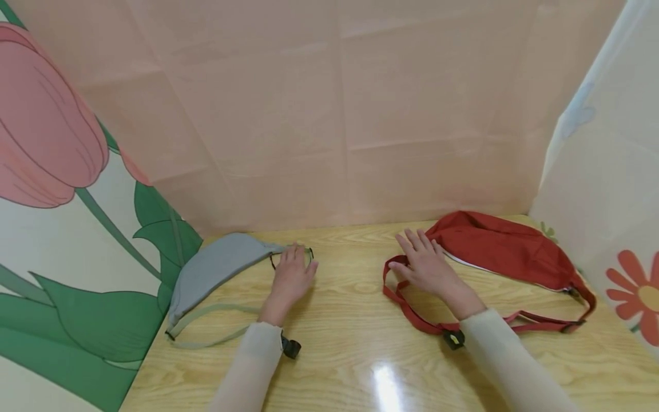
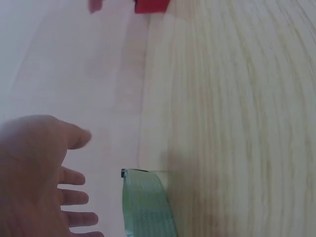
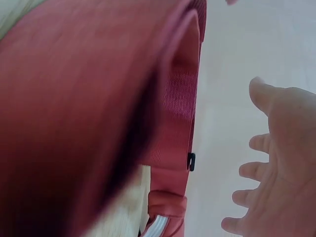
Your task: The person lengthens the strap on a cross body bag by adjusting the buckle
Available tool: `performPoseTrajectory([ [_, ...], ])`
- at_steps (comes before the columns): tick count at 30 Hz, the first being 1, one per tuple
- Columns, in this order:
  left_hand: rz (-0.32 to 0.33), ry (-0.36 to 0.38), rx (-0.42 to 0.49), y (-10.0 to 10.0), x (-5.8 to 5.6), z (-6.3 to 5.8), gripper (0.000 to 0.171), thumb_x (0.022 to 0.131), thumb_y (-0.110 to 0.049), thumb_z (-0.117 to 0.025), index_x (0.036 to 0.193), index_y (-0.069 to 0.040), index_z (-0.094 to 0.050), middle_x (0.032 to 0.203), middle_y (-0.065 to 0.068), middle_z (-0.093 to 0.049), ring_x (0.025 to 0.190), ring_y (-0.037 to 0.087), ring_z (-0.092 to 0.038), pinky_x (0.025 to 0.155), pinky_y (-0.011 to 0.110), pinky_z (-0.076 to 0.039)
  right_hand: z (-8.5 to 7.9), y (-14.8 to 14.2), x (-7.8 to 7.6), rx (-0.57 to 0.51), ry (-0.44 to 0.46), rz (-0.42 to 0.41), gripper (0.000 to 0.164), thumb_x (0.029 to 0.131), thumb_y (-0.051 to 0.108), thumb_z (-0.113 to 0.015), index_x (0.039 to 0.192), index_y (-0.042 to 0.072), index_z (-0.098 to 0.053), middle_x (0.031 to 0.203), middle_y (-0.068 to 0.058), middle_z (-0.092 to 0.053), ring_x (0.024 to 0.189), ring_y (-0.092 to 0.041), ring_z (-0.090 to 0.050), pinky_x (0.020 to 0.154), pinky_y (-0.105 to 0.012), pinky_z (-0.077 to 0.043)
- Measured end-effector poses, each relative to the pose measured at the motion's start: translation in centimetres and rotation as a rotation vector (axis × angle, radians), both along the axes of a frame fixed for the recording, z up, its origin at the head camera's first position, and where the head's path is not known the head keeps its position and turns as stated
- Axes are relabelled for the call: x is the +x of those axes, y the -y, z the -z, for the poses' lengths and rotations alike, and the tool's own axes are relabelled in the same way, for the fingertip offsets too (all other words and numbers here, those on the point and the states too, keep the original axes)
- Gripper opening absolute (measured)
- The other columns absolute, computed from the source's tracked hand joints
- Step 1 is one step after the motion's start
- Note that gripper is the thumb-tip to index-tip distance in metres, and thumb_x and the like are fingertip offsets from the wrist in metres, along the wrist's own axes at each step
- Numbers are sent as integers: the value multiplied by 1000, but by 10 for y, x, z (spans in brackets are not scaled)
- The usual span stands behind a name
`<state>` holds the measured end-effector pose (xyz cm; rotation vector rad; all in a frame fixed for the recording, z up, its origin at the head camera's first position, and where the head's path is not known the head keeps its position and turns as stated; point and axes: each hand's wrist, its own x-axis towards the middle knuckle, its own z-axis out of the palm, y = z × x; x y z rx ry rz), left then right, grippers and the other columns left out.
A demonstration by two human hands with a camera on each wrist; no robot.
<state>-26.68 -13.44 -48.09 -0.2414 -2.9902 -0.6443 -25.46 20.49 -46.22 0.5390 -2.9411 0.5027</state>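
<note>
A grey-blue waist bag lies at the left of the table, its pale green strap looped in front, with a black buckle beside the left sleeve. My left hand is over the bag's inner end, fingers extended, holding nothing; the left wrist view has it apart from a green strap loop. A red waist bag lies at the right, with a red strap and a black buckle. Above that strap is my right hand, fingers spread and holding nothing. Red webbing fills much of the right wrist view.
The bags lie on a wood-grain table. A pinkish sheet hangs behind it. A tulip-printed panel stands at the left, a flower-printed one at the right.
</note>
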Motion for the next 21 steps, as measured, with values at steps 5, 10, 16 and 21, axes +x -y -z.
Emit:
performPoseTrajectory([
  [5, -45, -5, -1, -7, -3, 5, 61, 104, -34, -58, 152, -2, -40, 155, 21, -38, 142, 41, -37, 106, 58, -41, 1, 9, -2, -4, -13, -12, 73, 100, 42, -61, 157, 6, -32, 162, -25, -24, 150, -50, -14, 112, -75, -15],
  [10, -64, 10, -29, -11, -6, 8, 62, 101, -26, -64, 152, -3, -40, 150, 22, -44, 134, 43, -44, 100, 56, -47, 0, 17, -3, -4, -30, -28, 72, 100, 41, -61, 156, 5, -34, 161, -25, -26, 149, -50, -16, 112, -73, -17],
  [16, -59, -8, -45, -13, -6, 9, 60, 98, -17, -67, 149, 3, -42, 138, 27, -52, 123, 44, -53, 95, 52, -51, 1, 27, -6, -12, -23, -48, 73, 100, 42, -61, 157, 5, -33, 161, -26, -26, 149, -50, -17, 112, -73, -19],
  [21, -52, -11, -34, -16, -8, 9, 50, 98, -3, -60, 145, 7, -45, 128, 28, -60, 114, 43, -60, 96, 50, -51, 1, 38, -8, -31, -12, -64, 73, 101, 42, -61, 157, 6, -33, 162, -25, -26, 150, -49, -17, 113, -72, -18],
])
